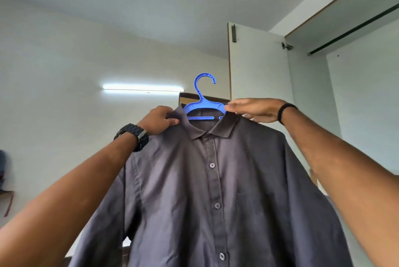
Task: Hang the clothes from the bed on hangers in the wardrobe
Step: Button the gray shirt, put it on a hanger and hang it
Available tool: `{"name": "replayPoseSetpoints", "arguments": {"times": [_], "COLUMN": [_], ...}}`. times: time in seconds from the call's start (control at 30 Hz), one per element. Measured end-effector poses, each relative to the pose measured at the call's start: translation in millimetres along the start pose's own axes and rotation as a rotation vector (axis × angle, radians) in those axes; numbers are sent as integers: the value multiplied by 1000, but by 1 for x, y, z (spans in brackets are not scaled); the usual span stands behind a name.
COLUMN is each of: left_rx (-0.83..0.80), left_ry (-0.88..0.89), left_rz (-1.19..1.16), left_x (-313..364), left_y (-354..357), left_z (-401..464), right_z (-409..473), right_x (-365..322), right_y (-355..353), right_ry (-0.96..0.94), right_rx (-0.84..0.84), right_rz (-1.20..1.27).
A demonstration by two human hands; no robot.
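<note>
A dark grey buttoned shirt [211, 191] hangs on a blue plastic hanger [204, 102], held up in front of me at head height. My left hand [158, 121], with a black watch on the wrist, pinches the shirt's left collar and shoulder. My right hand [254, 109], with a black band on the wrist, lies over the right shoulder of the shirt next to the collar, fingers stretched out toward the hanger. The hanger's hook points up, free of any rail.
The open wardrobe [356, 72] stands at the right, its door [259, 68] swung outward behind the shirt. A dark hanging rail [354, 29] runs across the wardrobe's top. A tube light [142, 89] glows on the white back wall.
</note>
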State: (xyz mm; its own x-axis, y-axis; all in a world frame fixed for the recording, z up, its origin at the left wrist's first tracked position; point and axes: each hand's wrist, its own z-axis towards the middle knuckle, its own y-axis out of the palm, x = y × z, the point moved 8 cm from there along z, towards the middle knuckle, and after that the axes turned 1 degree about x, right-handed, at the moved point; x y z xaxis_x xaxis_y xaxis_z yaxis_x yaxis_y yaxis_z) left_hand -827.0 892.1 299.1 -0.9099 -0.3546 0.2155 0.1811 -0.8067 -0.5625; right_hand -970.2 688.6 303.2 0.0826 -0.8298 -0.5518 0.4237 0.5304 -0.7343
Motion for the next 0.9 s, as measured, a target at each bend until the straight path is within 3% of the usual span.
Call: {"name": "replayPoseSetpoints", "arguments": {"times": [0.1,0.37,0.57,0.77,0.9], "left_rx": [69,36,45,90,87], "left_ry": [-1,219,292,275,254], "left_rz": [4,100,63,-20,-57], "left_x": [6,65,127,168,192], "left_y": [21,142,264,381,425], "left_z": [1,20,77,163,230], "right_z": [-20,-60,-95,-102,-74], "right_x": [47,127,240,330,358], "right_y": [-27,-86,-155,-270,-331], "right_ry": [148,145,343,390,410], "right_rx": [7,216,218,464,509], "right_rz": [-249,-386,-239,-333,-291]}}
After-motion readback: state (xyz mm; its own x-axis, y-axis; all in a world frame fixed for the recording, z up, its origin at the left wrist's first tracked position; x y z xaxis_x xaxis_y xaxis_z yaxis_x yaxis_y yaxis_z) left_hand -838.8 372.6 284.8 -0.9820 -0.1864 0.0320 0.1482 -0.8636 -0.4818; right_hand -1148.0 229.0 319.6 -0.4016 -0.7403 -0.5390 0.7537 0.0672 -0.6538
